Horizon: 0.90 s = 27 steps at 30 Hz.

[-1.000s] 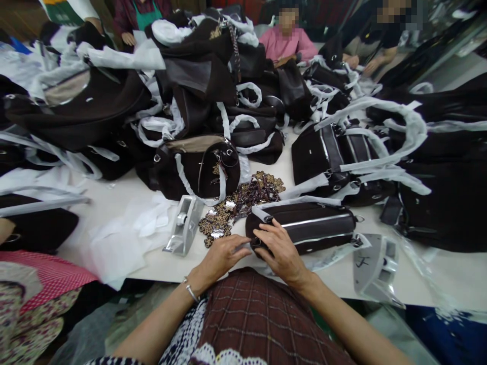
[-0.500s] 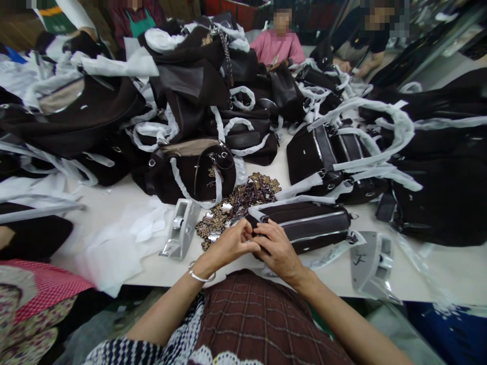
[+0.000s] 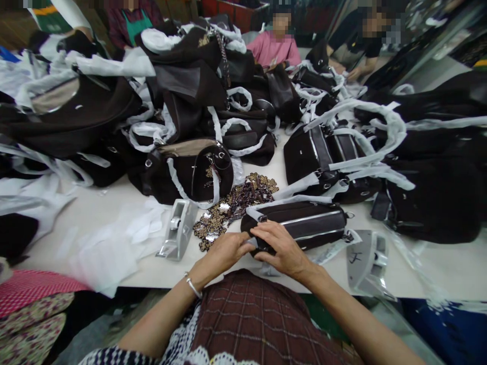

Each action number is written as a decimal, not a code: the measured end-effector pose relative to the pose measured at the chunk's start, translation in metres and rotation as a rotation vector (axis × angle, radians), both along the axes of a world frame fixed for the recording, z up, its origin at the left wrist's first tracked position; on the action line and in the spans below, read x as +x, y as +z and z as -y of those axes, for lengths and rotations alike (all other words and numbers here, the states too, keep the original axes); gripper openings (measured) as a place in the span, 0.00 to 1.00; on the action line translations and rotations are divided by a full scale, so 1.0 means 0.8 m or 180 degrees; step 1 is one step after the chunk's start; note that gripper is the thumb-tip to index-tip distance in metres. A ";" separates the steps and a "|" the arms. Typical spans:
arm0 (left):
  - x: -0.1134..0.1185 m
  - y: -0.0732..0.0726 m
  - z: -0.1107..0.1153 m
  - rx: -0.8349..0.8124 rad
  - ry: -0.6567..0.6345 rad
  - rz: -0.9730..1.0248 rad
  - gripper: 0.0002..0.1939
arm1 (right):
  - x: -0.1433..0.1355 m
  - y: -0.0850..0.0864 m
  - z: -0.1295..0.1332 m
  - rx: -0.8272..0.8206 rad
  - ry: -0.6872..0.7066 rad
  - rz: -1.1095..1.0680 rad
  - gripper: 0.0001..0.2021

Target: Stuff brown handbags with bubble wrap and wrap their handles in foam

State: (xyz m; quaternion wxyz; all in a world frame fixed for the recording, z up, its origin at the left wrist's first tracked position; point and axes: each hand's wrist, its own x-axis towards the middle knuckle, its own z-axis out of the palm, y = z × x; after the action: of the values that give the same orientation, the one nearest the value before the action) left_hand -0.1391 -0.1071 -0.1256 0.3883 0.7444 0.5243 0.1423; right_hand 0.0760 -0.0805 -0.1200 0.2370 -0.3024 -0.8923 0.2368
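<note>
A dark brown handbag (image 3: 310, 223) with silver-edged trim lies on its side right in front of me, its handles wrapped in white paper. My left hand (image 3: 228, 249) is at the bag's left end, thumb and fingers pinched on a pale wrapped strip (image 3: 251, 243). Over the same end, my right hand (image 3: 282, 249) has its fingers bent onto the bag and the strip, the thumb below. The fingertips partly hide the strip. Just beyond my left hand lies a heap of leopard-patterned flower charms (image 3: 213, 223) with dark cords.
Grey tape dispensers stand on the table to the left (image 3: 178, 230) and right (image 3: 367, 261). White paper sheets (image 3: 114, 248) spread at left. Piled dark handbags (image 3: 186, 86) with wrapped handles fill the back. Several people sit or stand across the table, including one in a pink top (image 3: 276, 48).
My left hand has drawn slightly left and down, opening a small gap between the hands where the pale strip shows. The right fingers have stretched a little over the bag's end.
</note>
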 end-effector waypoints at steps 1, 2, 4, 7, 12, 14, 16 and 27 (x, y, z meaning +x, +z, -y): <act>0.000 0.002 -0.005 -0.0162 -0.0041 0.0141 0.11 | -0.002 0.000 0.000 0.0004 -0.0048 -0.0008 0.28; -0.001 0.003 -0.008 -0.0316 -0.0085 0.0280 0.11 | -0.004 0.000 0.000 0.0004 -0.0102 -0.0034 0.24; -0.004 0.005 -0.010 -0.0457 -0.0177 0.0457 0.12 | -0.009 -0.003 0.000 -0.0015 -0.0219 -0.0115 0.17; -0.011 0.008 -0.001 0.0009 -0.0122 0.0269 0.14 | -0.016 -0.006 0.002 -0.0081 -0.0319 -0.0225 0.11; -0.015 0.002 0.030 0.1296 -0.0240 -0.0727 0.11 | -0.020 0.000 0.002 -0.0138 -0.0389 -0.0183 0.07; -0.013 -0.007 0.037 0.1590 -0.0278 -0.0868 0.06 | -0.019 0.007 0.001 -0.0094 -0.0363 -0.0066 0.10; -0.011 -0.014 0.040 0.1785 -0.0236 -0.0843 0.08 | -0.019 0.015 -0.002 -0.0039 -0.0288 0.0098 0.18; -0.003 -0.008 0.040 0.1506 0.0263 -0.0300 0.10 | -0.025 0.026 -0.026 -0.0102 0.0278 0.0338 0.04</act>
State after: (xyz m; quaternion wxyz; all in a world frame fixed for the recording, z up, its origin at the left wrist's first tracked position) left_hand -0.1412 -0.1389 -0.1321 0.1721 0.7984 0.5239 0.2419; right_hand 0.0557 -0.0595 -0.0989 0.1739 -0.2792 -0.9121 0.2448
